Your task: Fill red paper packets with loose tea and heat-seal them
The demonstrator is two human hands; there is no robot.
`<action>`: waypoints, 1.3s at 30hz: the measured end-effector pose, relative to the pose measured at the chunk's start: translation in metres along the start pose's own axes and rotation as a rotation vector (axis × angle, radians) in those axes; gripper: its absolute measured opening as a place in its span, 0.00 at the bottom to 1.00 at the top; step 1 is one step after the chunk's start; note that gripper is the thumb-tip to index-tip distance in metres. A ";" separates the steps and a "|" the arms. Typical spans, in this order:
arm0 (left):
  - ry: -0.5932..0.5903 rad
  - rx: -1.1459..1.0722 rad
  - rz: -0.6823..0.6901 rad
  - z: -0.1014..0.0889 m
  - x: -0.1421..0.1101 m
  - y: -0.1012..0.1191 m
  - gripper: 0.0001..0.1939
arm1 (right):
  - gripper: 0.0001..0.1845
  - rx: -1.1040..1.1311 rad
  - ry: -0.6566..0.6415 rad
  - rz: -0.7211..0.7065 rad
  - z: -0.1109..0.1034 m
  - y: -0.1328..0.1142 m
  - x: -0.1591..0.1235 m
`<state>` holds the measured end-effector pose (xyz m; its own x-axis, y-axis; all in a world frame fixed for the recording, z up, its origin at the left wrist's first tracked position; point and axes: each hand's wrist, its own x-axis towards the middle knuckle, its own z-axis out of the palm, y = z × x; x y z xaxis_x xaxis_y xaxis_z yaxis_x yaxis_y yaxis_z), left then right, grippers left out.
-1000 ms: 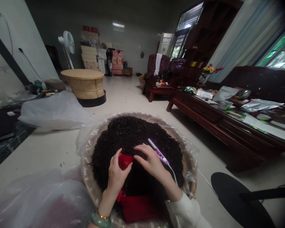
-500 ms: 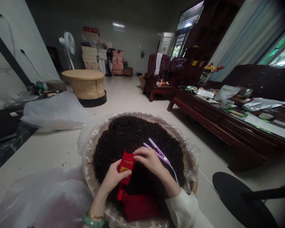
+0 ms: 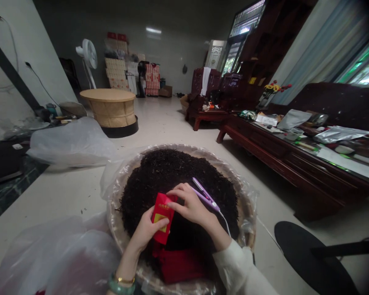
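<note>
A small red packet (image 3: 163, 213) with gold lettering and a yellow panel is held upright over a wide round basket (image 3: 114, 217). My left hand (image 3: 144, 230) grips its left side and lower part, thumb across the front. My right hand (image 3: 193, 207) pinches the packet's upper right edge between thumb and fingers. Dark, twisted dry leaves (image 3: 175, 168), which look like tea, fill the basket. A purple hair straightener (image 3: 214, 206) with a white cord lies on the leaves, just beyond my right hand. Below the packet, a pile of red packets (image 3: 184, 266) rests at the basket's near side.
Clear plastic sheeting (image 3: 70, 246) lies on the floor at left, with more plastic (image 3: 74, 141) behind it. A low dark wood table (image 3: 264, 149) covered in items stands at right. Nearby is a round black stand base (image 3: 307, 254). A wooden-topped drum (image 3: 110, 106) stands farther back.
My right hand has shifted slightly left and up, its fingers further over the packet's top. The packet has tilted so its front faces me more and catches more light.
</note>
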<state>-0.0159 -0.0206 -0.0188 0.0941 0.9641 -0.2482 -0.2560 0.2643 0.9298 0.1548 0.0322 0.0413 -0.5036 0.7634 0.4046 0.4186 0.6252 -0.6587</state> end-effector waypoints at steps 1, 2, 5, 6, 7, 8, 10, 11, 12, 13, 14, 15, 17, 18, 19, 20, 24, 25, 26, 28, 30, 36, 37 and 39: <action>-0.014 -0.023 0.010 0.000 0.000 0.000 0.29 | 0.10 0.020 -0.037 0.019 0.000 0.001 0.001; -0.027 -0.041 0.015 -0.001 -0.001 -0.001 0.29 | 0.11 0.060 -0.067 0.045 0.000 0.003 0.003; -0.052 -0.065 -0.001 -0.004 -0.001 -0.003 0.29 | 0.16 0.219 -0.124 0.132 0.001 0.013 0.004; -0.056 -0.064 -0.014 -0.005 -0.001 -0.004 0.29 | 0.17 0.260 -0.135 0.158 0.001 0.017 0.004; -0.061 -0.062 -0.026 -0.006 -0.001 -0.005 0.30 | 0.18 0.298 -0.141 0.182 0.002 0.020 0.004; -0.068 -0.061 -0.035 -0.006 -0.001 -0.006 0.30 | 0.19 0.341 -0.146 0.210 0.002 0.024 0.003; -0.083 -0.065 -0.046 -0.006 -0.001 -0.006 0.30 | 0.20 0.447 -0.167 0.283 0.003 0.029 0.003; -0.088 -0.067 -0.048 -0.006 0.000 -0.007 0.30 | 0.20 0.500 -0.176 0.325 0.004 0.032 0.003; -0.088 -0.070 -0.046 -0.006 0.000 -0.007 0.30 | 0.21 0.540 -0.182 0.363 0.004 0.034 0.003; -0.082 -0.072 -0.042 -0.006 0.000 -0.006 0.31 | 0.21 0.561 -0.181 0.390 0.003 0.036 0.003; -0.069 -0.072 -0.039 -0.006 0.000 -0.006 0.31 | 0.21 0.560 -0.165 0.398 0.002 0.037 0.003; -0.053 -0.071 -0.037 -0.007 0.000 -0.006 0.31 | 0.20 0.543 -0.138 0.385 0.001 0.037 0.003; -0.025 -0.067 -0.038 -0.007 0.001 -0.005 0.31 | 0.18 0.470 -0.093 0.312 -0.001 0.036 0.003; -0.023 -0.064 -0.041 -0.007 0.001 -0.005 0.31 | 0.16 0.418 -0.093 0.262 -0.002 0.034 0.002; -0.028 -0.057 -0.042 -0.007 0.001 -0.004 0.31 | 0.16 0.364 -0.110 0.212 -0.002 0.031 0.002; -0.035 -0.049 -0.040 -0.007 0.001 -0.004 0.30 | 0.15 0.314 -0.140 0.169 -0.002 0.029 0.001; -0.049 -0.015 -0.031 -0.008 0.002 -0.005 0.30 | 0.10 0.292 -0.247 0.134 -0.002 0.025 0.000; -0.060 -0.017 -0.038 -0.008 0.001 -0.006 0.30 | 0.10 0.335 -0.267 0.149 -0.002 0.025 0.000; -0.080 -0.023 -0.050 -0.008 0.001 -0.006 0.31 | 0.09 0.379 -0.292 0.163 -0.003 0.026 0.000; -0.135 -0.043 -0.077 -0.009 0.000 -0.006 0.33 | 0.08 0.431 -0.342 0.173 -0.006 0.027 0.000; -0.173 -0.061 -0.089 -0.010 -0.001 -0.007 0.33 | 0.06 0.425 -0.363 0.169 -0.007 0.030 -0.001; -0.108 0.027 -0.034 -0.011 0.001 -0.009 0.29 | 0.04 0.339 -0.178 0.231 -0.010 0.044 0.000; -0.084 0.057 -0.013 -0.011 0.002 -0.010 0.29 | 0.05 0.288 -0.100 0.226 -0.011 0.045 0.001; -0.034 0.124 0.030 -0.010 0.003 -0.009 0.29 | 0.08 0.183 0.031 0.178 -0.013 0.040 0.001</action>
<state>-0.0226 -0.0202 -0.0306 0.1212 0.9697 -0.2121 -0.1383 0.2281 0.9638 0.1806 0.0603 0.0236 -0.4096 0.8652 0.2894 0.3530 0.4428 -0.8242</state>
